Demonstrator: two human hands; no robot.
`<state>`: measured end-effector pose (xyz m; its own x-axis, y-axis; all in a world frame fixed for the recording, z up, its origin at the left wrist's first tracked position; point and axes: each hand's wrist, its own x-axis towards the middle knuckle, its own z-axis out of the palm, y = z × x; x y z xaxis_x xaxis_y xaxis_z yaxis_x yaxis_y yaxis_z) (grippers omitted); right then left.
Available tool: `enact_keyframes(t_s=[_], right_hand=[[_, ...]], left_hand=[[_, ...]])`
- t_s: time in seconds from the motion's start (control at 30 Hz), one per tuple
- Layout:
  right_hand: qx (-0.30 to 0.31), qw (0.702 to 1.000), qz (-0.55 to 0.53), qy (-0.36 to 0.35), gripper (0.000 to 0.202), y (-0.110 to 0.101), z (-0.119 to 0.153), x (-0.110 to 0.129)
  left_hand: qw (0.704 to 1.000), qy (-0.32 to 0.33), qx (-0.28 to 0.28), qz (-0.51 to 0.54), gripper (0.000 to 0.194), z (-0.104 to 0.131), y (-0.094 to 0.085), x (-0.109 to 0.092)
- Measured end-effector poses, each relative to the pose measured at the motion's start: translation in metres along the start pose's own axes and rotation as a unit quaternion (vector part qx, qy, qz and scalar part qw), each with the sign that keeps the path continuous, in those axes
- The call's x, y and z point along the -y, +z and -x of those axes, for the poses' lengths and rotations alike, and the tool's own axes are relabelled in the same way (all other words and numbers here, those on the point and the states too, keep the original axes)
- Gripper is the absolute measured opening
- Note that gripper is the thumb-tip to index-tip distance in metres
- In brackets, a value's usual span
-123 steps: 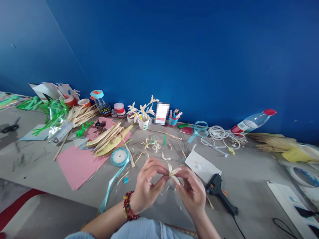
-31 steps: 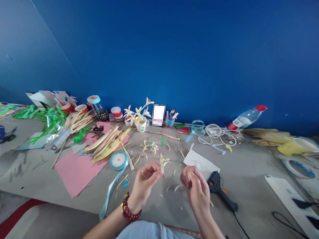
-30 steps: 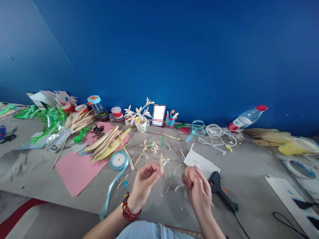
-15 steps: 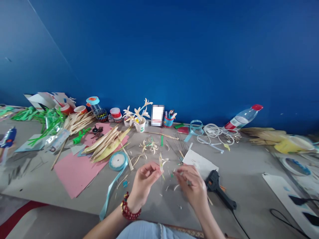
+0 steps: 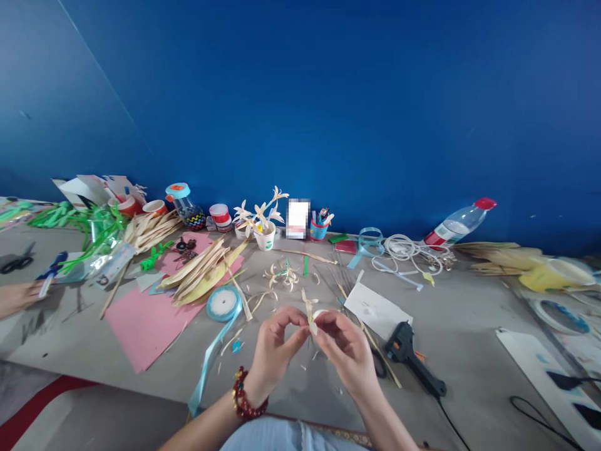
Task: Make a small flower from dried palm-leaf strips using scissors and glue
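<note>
Pinched in the fingertips of my left hand [image 5: 280, 341] is a small cream husk flower [image 5: 307, 304], its petals pointing up. My right hand [image 5: 345, 344] is closed from the other side, gripping a pale husk petal [image 5: 320, 313] against the flower's base. The fingertips almost meet there and hide the lower part. Just beyond them, several finished-looking husk flowers [image 5: 282, 274] lie on the grey table [image 5: 291, 388]. Small husk scraps are scattered below and around my hands.
A black glue gun [image 5: 408, 351] lies right, by a white card [image 5: 375, 307]. Left are a blue ribbon roll [image 5: 223, 304], pink paper [image 5: 141, 329] and husk strips [image 5: 201, 269]. A flower cup [image 5: 265, 238] stands behind. Another person's hand [image 5: 19, 297] is far left.
My right hand has moved left to meet my left hand and now presses a pale petal to the flower. At far left, another person's hand shows more clearly by the blue tool.
</note>
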<state>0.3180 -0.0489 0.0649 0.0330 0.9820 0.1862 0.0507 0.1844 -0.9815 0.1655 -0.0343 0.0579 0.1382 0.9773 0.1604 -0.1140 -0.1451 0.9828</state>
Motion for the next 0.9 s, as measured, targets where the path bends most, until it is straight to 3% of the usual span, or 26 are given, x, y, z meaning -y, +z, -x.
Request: enact_keyframes(t_s=[0.17,0.33,0.63,0.8,0.9], right_hand=[[-0.006,0.995,-0.082,0.056,0.023,0.004,-0.002,0.004],[-0.017,0.991,-0.118,0.068,0.026,0.006,-0.002,0.008],[-0.008,0.986,-0.157,0.055,0.018,0.007,0.001,0.001],[0.006,0.99,-0.129,0.05,0.017,0.005,0.003,0.002],[0.02,0.992,-0.115,0.037,0.02,0.004,0.006,0.0]], left_hand=[[0.994,0.064,0.002,-0.088,0.012,0.001,0.001,-0.006],[0.99,0.076,0.013,-0.116,0.01,0.001,0.003,-0.011],[0.996,0.055,0.058,-0.038,0.004,0.0,0.0,-0.008],[0.999,0.03,0.04,0.0,0.006,0.001,0.001,-0.007],[0.997,-0.02,0.02,0.066,0.009,0.002,0.002,-0.006]])
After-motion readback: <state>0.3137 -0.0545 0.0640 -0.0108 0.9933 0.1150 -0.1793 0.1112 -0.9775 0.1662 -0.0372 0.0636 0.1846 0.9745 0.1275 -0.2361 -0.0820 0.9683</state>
